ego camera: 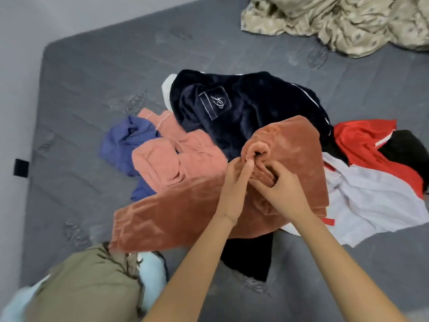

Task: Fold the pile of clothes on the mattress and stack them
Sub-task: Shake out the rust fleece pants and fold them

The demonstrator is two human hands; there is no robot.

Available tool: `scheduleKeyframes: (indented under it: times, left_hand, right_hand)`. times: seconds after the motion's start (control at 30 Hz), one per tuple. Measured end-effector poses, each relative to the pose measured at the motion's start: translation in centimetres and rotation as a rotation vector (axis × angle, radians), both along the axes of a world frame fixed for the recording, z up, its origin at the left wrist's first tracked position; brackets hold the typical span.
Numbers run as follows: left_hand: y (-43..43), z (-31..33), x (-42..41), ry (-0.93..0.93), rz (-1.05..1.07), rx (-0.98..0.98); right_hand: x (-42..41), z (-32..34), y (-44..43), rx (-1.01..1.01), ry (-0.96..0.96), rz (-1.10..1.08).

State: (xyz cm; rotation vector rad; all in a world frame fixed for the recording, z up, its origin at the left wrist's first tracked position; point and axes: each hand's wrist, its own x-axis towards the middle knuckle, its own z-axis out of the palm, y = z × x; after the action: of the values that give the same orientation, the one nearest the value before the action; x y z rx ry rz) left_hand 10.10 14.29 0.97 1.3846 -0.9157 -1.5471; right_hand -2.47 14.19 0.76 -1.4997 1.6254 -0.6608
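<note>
1. Currently the rust velvet garment (290, 145) lies on top of the clothes pile (232, 105) in the middle of the grey mattress (92, 77).
2. The left hand (232, 182) pinches a bunched fold of it with nearly straight fingers (246, 169); the right hand (282, 191) curls its fingers into the cloth just beside.
3. It looks soft, plush and fairly light, likely to sag and cling; taking hold at a hem or waistband edge should spread it best.

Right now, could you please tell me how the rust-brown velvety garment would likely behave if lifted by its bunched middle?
Probably floppy: the rust-brown garment bunches into soft folds where the left hand and right hand pinch it. Its long flat end would likely sag and trail. The plush nap suggests decent grip, not slippery.
</note>
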Motion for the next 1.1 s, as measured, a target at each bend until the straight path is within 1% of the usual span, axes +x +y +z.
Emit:
scheduleKeyframes:
  times: [0.07,0.1,0.2,0.3,0.33,0.43,0.47,0.53,0.6,0.63,0.7,0.77,0.87,1.0,1.1]
  left_hand:
    - [-0.1,-0.5,3.0,0.078,-0.002,0.089]
    - [0.0,-1.0,4.0,0.073,0.006,0.124]
    - [1.0,-2.5,5.8,-0.013,0.063,0.217]
    - [1.9,-3.4,7.1,-0.108,0.119,0.216]
    - [2.2,-3.8,7.6,-0.118,0.142,0.204]
    - [3.2,-3.9,10.2,-0.142,0.169,0.184]
    - [3.6,-4.0,11.6,-0.141,0.188,0.187]
    - [4.6,-3.8,14.8,-0.116,0.229,0.23]
    - [5.7,-3.7,18.5,-0.086,0.266,0.282]
    - [6.2,-4.0,20.3,-0.102,0.274,0.293]
    - [7.4,-4.9,24.2,-0.202,0.29,0.327]
    - [8.2,-6.1,27.1,-0.298,0.33,0.357]
    - [8.9,-7.8,30.0,-0.378,0.361,0.405]
    - [9.4,-10.2,32.0,-0.517,0.296,0.44]
    - [9.5,-12.0,32.2,-0.622,0.281,0.437]
  right_hand:
    - [3.1,-0.9,1.5,-0.006,0.065,0.038]
    - [4.2,-1.3,2.1,-0.013,0.081,0.062]
    - [6.2,-2.1,3.4,-0.008,0.07,0.172]
    - [6.9,-2.8,4.3,-0.049,0.035,0.248]
    - [6.9,-3.0,4.4,-0.1,0.073,0.228]
    - [6.5,-3.7,4.3,-0.275,0.29,0.113]
    - [6.4,-3.9,4.1,-0.303,0.354,0.087]
    - [6.5,-4.1,3.7,-0.316,0.451,0.06]
    - [7.1,-4.2,3.3,-0.302,0.494,0.032]
    - [7.6,-4.5,3.2,-0.289,0.502,0.02]
    - [8.7,-5.2,2.9,-0.23,0.525,0.035]
    - [9.7,-6.4,2.7,-0.174,0.581,0.123]
    - [10.8,-8.1,2.6,-0.152,0.603,0.209]
    - [11.4,-9.2,2.5,-0.162,0.576,0.216]
    - [11.6,-9.0,2.3,-0.216,0.535,0.125]
